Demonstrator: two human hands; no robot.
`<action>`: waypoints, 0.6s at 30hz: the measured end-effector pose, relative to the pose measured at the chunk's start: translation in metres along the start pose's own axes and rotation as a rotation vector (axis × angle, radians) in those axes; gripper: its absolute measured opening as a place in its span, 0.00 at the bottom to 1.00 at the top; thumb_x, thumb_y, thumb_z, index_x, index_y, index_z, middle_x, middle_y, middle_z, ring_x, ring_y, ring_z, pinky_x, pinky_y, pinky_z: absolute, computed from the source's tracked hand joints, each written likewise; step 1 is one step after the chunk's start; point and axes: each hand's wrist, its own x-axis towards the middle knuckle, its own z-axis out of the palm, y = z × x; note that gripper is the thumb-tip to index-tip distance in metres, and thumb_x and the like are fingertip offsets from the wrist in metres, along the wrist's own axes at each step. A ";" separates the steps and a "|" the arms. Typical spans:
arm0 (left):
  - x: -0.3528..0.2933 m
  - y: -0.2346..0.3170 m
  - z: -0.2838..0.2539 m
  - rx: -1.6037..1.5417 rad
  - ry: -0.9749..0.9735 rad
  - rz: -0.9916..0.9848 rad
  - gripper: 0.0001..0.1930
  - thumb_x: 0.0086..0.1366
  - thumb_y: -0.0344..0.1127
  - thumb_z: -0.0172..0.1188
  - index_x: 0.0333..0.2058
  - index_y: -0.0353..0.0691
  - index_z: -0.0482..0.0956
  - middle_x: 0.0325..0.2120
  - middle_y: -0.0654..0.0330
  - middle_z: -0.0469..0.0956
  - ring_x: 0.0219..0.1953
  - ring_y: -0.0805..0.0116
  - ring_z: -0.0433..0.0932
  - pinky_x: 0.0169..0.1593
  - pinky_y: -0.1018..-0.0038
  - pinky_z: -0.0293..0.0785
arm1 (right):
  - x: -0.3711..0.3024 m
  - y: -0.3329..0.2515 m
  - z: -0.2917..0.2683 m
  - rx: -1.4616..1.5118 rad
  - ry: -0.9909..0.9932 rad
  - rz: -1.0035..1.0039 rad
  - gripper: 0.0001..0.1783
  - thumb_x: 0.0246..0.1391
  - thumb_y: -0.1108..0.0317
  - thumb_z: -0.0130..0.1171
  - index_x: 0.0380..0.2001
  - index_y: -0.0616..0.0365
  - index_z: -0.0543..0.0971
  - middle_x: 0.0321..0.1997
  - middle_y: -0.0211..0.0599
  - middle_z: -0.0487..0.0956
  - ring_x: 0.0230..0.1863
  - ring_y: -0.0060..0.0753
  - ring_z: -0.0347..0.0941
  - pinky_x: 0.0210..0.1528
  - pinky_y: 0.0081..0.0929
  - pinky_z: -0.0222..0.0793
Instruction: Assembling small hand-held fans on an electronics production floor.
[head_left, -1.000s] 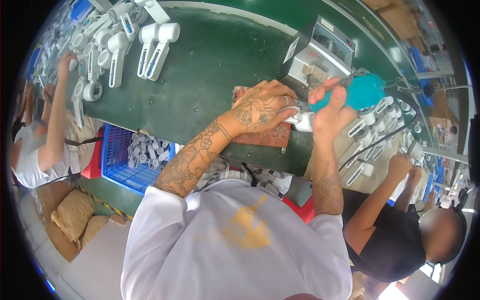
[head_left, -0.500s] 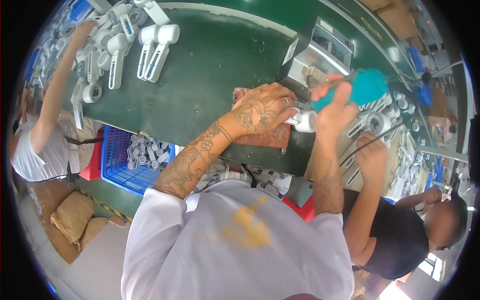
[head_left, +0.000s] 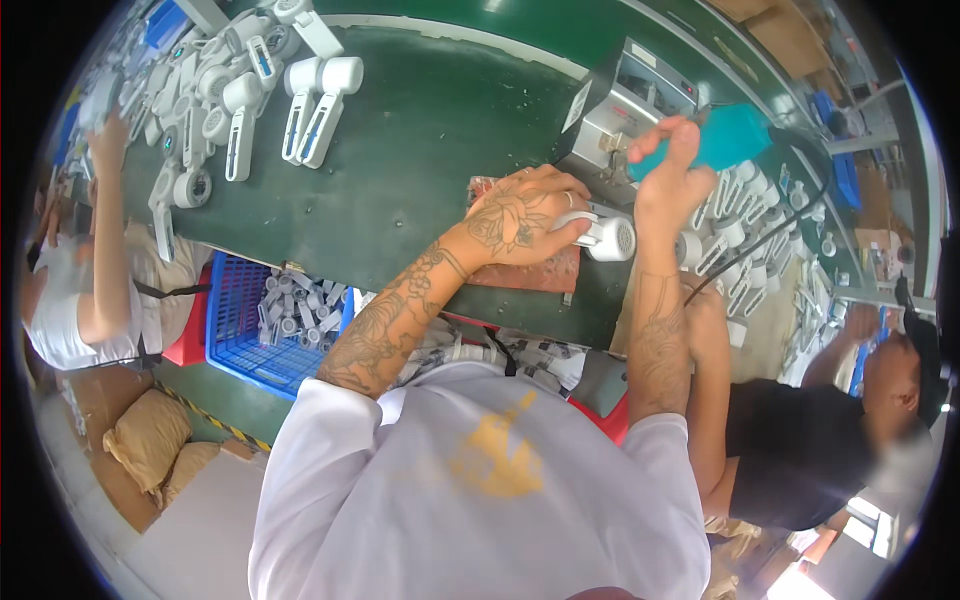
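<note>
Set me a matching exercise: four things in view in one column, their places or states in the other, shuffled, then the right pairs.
Things:
1. teal tool
2. white fan
3. blue basket
4. metal machine

Places or states:
A. holding small pale parts
B. standing on the green table
C. gripped by the right hand
D. held by the left hand

Pairs: 1-C, 2-D, 3-A, 4-B

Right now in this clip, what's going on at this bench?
The person's left-hand grip holds a white fan-like device at the right edge of a red pad on the green table. The right-hand grip holds a teal tool, its tip unclear, near a grey machine. More white devices lie to either side.
</note>
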 end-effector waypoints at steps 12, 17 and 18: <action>-0.001 -0.003 0.000 0.012 -0.080 0.008 0.20 0.65 0.48 0.61 0.50 0.42 0.80 0.53 0.61 0.77 0.57 0.59 0.72 0.64 0.61 0.65 | -0.060 -0.031 -0.023 0.187 -0.092 0.103 0.28 0.66 0.47 0.56 0.42 0.68 0.71 0.22 0.36 0.71 0.22 0.32 0.69 0.29 0.31 0.68; -0.002 -0.001 0.002 0.027 -0.082 -0.006 0.20 0.65 0.48 0.61 0.50 0.43 0.80 0.53 0.61 0.77 0.58 0.59 0.71 0.64 0.60 0.65 | -0.064 -0.022 -0.025 0.218 -0.077 0.091 0.25 0.66 0.50 0.57 0.39 0.68 0.71 0.22 0.35 0.71 0.22 0.30 0.69 0.28 0.30 0.69; -0.003 -0.001 0.003 0.043 -0.084 -0.010 0.20 0.65 0.48 0.61 0.50 0.43 0.80 0.53 0.62 0.76 0.58 0.59 0.71 0.64 0.60 0.65 | -0.066 -0.019 -0.025 0.230 -0.082 0.094 0.24 0.67 0.51 0.57 0.39 0.67 0.71 0.22 0.36 0.71 0.22 0.30 0.69 0.27 0.30 0.69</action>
